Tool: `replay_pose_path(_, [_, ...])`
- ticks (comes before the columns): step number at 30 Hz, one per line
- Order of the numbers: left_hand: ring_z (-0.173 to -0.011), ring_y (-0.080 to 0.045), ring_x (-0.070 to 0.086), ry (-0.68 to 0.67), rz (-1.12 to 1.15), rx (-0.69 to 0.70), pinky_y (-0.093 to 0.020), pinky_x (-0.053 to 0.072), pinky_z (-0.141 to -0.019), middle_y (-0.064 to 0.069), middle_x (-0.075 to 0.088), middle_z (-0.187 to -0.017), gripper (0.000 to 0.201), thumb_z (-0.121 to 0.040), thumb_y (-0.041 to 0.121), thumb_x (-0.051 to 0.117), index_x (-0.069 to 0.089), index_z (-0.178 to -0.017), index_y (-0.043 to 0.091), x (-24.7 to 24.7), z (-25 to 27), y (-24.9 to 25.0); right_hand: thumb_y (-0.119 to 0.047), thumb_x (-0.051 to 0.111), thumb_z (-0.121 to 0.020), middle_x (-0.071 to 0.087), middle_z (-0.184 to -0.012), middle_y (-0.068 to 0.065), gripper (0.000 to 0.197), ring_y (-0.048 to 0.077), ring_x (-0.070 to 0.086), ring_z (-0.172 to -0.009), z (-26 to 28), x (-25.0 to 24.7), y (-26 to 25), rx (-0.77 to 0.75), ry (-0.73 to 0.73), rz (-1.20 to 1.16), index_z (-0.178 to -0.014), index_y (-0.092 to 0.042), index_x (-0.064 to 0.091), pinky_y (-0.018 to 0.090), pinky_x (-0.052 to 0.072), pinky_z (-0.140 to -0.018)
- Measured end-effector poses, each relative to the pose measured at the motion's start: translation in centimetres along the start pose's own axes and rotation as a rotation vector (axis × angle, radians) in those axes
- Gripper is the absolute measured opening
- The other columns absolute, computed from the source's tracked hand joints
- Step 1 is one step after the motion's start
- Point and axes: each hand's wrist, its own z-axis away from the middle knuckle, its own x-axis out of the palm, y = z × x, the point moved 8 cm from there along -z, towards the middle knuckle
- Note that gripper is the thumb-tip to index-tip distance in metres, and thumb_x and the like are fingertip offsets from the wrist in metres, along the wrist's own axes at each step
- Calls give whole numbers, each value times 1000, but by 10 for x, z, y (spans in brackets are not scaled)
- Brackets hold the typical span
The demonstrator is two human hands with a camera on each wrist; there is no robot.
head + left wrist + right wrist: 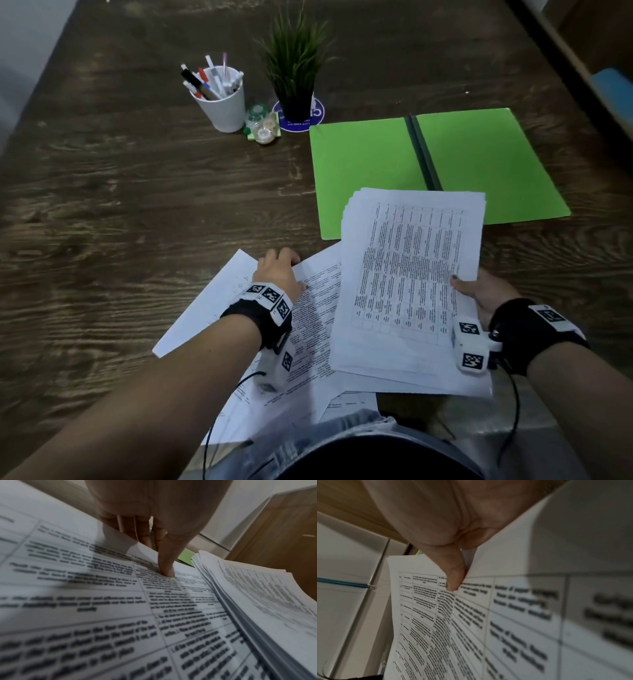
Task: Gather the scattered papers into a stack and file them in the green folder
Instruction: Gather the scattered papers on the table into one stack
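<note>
1. The gathered stack (411, 287) of printed sheets is held above the near edge of the table (120, 205), its far end overlapping the near edge of the green folder (479, 164), which lies open and flat to the right of centre.
2. Loose papers (308, 308) lie on the table under and left of the stack, fanned at different angles; one more sheet (349, 404) pokes out at the near edge.
3. The step in hand looks like picking up the next loose sheet to add to the stack. To do it well, lift that sheet by its far edge, slide it under or onto the stack, and square the edges before moving to the folder, since the stack's far corners are visibly staggered.
4. The left hand (279, 270) grips the far edge of the top loose sheet: the left wrist view shows its thumb (166, 563) pressing on the print, with fingers (130, 527) curled behind the edge.
5. The right hand (486, 294) pinches the stack's right edge, thumb on top; the fingers beneath are probably supporting it, though they are hidden.
6. Beyond stand a white cup of pens (222, 102) and a small potted plant (296, 68).
</note>
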Motion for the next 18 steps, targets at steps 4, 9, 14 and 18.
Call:
replay_pose_path(4, [-123, -25, 40, -68, -90, -1, -35, 38, -100, -3, 46, -128, 52, -75, 38, 73, 49, -121, 27, -2, -6, 3, -36, 96, -10, 62, -116, 12, 130, 31, 58, -106, -11, -10, 6, -12, 5, 16, -129, -17, 49, 48, 47, -90])
replay_pose_path(9, [-115, -22, 39, -44, -164, 56, -32, 32, -93, 1, 48, -117, 32, -78, 38, 69, 56, -105, 30, -9, -3, 11, -26, 95, -33, 56, -130, 16, 116, 35, 53, -118, -3, -8, 2, 11, 39, 34, -136, -11, 44, 59, 34, -106])
replay_pose_path(14, [-90, -22, 55, -133, -58, 36, -30, 44, -77, -1, 59, -99, 15, -90, 24, 58, 49, -101, 20, -10, 3, 8, -28, 96, -30, 56, -130, 16, 120, 34, 55, -114, -8, -11, 4, 9, 44, 11, -136, -10, 44, 59, 35, -105])
replay_pose_path(18, [-82, -24, 57, -124, -38, -5, -31, 46, -71, -2, 57, -85, 24, -93, 22, 55, 47, -114, 14, -30, 7, -12, -19, 90, -55, 54, -131, 17, 96, 35, 52, -118, 6, 8, -5, 7, 70, -2, -138, -9, 42, 54, 35, -106])
